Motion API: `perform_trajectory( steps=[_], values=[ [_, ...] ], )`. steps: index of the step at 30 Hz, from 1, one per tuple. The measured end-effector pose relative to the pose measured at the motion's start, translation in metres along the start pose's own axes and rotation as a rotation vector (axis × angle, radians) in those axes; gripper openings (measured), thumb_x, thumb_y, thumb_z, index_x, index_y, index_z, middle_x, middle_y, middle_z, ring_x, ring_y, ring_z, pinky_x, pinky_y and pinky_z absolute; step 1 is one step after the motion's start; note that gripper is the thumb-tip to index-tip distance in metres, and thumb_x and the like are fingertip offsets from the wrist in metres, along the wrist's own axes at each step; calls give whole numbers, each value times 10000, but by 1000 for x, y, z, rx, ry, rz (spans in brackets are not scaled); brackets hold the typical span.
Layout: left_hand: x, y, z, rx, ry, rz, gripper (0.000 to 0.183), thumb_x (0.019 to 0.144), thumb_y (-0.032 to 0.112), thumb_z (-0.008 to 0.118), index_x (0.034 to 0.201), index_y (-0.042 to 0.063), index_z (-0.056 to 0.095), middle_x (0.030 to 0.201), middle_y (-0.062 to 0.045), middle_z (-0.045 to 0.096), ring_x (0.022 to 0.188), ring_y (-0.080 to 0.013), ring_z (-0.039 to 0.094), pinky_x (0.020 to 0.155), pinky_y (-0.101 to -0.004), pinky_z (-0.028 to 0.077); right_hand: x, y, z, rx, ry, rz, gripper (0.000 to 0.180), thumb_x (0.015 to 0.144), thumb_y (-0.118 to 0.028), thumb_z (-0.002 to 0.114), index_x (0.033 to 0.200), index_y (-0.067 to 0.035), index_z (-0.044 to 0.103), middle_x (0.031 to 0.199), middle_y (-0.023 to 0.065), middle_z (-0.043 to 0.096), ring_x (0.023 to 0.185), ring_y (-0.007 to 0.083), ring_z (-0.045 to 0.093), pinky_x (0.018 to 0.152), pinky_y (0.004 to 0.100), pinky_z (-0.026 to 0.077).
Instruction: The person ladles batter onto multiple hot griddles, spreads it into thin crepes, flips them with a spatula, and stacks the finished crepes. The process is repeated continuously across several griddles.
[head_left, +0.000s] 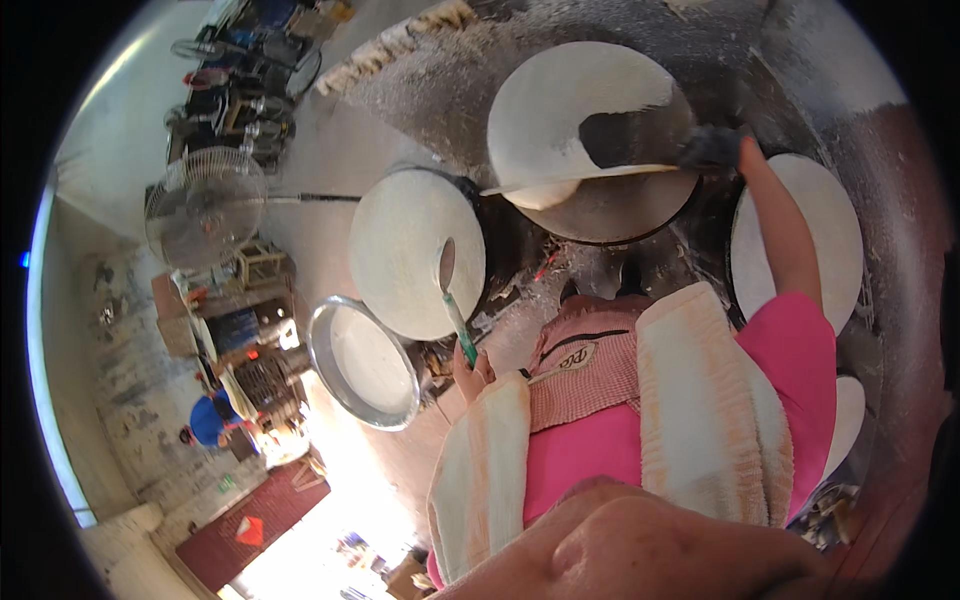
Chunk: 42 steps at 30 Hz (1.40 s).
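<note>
My left hand (474, 371) holds the green handle of a tool (459, 326) with an oval metal end like a ladle's, tilted up over a round pale surface (405, 247). On my right hand (711, 147) is a dark glove; it is blurred at the right side of a larger round griddle (622, 217). A long thin pale strip (585, 178), perhaps a sheet's edge or a flat tool, runs left from the glove. Pale coating (555, 97) covers the griddle's far part, beside a dark patch. Near my left hand stands a wide metal basin (317, 352) of whitish liquid.
Another round pale surface (799, 225) lies under my right arm, with part of one more (846, 424) nearer me. A standing fan (206, 208) is at the left. Bicycles (262, 112) line the wall behind it. A person in blue (208, 418) is farther off at the lower left.
</note>
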<state>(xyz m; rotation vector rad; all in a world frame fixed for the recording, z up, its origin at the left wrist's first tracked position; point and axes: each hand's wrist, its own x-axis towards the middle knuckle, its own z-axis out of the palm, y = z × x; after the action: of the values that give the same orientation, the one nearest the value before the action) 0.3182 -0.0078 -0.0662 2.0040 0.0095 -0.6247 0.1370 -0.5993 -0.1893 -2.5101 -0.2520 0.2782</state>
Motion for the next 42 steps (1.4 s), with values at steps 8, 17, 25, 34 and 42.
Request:
perform_trajectory(
  steps=[8,17,25,34,42],
  values=[
    [3,-3,-22,-85,-22,17,496,795,2,502,1268,71,369,544,27,399,395,-48,350,354,-201,265,47,14,-43,-402,326,535,245,786,-136,557,1024,-126,614,1133,77,534,951,235,547,801,358,461],
    [31,-1,-81,-17,-233,30,467,790,-16,512,1236,77,412,526,36,404,381,-47,348,333,-199,256,-68,-271,-1,4,809,795,292,799,-213,557,1071,-113,592,1104,112,553,921,254,569,792,354,457],
    [51,-18,-158,-67,-413,66,458,811,17,512,1246,65,375,509,14,397,341,-67,331,300,-217,250,120,-410,188,489,1042,930,352,810,-280,556,1113,-102,573,1078,144,570,895,270,589,784,351,454],
    [24,-13,-208,-101,-499,122,506,822,16,503,1291,64,320,485,2,357,339,-80,327,308,-231,263,122,-413,241,44,1211,1142,380,830,-355,480,1119,-126,567,1027,172,577,908,316,573,786,377,449],
    [14,-21,-198,-349,-635,77,414,839,55,467,1229,87,332,542,-7,343,361,-99,343,312,-233,285,148,-323,284,44,1066,1214,352,808,-383,485,1005,-123,619,914,193,597,871,344,573,765,424,444]
  ],
)
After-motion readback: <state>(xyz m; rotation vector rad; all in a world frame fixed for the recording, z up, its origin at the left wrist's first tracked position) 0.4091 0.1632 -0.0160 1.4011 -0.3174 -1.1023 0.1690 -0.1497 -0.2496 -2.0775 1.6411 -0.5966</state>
